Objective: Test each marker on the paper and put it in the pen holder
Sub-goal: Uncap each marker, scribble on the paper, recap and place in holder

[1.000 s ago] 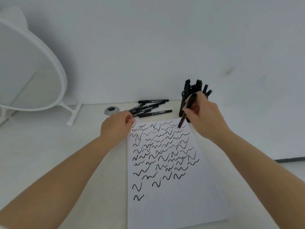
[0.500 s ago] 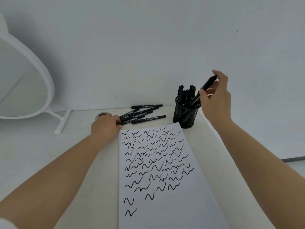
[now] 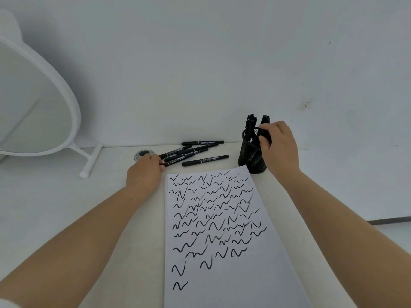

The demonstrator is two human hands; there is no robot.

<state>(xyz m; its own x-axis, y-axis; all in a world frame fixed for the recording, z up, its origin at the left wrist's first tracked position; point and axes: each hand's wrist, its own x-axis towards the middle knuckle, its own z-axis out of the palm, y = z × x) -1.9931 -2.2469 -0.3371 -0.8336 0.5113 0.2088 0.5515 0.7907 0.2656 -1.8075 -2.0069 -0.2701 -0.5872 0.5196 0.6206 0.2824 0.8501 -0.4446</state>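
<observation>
A white paper sheet (image 3: 222,274) covered in black squiggles lies on the white table between my arms. The black mesh pen holder (image 3: 249,156) stands at its far right corner with several markers (image 3: 251,123) upright in it. My right hand (image 3: 280,150) is at the holder's rim, its fingers curled round a black marker (image 3: 265,120) that stands in the holder. Several loose black markers (image 3: 204,160) lie beyond the paper's top edge. My left hand (image 3: 144,172) rests at their left ends, its fingertips closed on the tip of the nearest marker (image 3: 165,164).
A round white-framed mirror (image 3: 33,107) on a stand (image 3: 91,161) fills the left side. A small round grey object (image 3: 143,154) lies just beyond my left hand. The white wall rises right behind the table. A dark strip (image 3: 389,220) marks the edge at the right.
My right hand lifted the marker off the paper, carried it above the holder, then lowered it in. My left hand slid from the paper's corner to the loose markers.
</observation>
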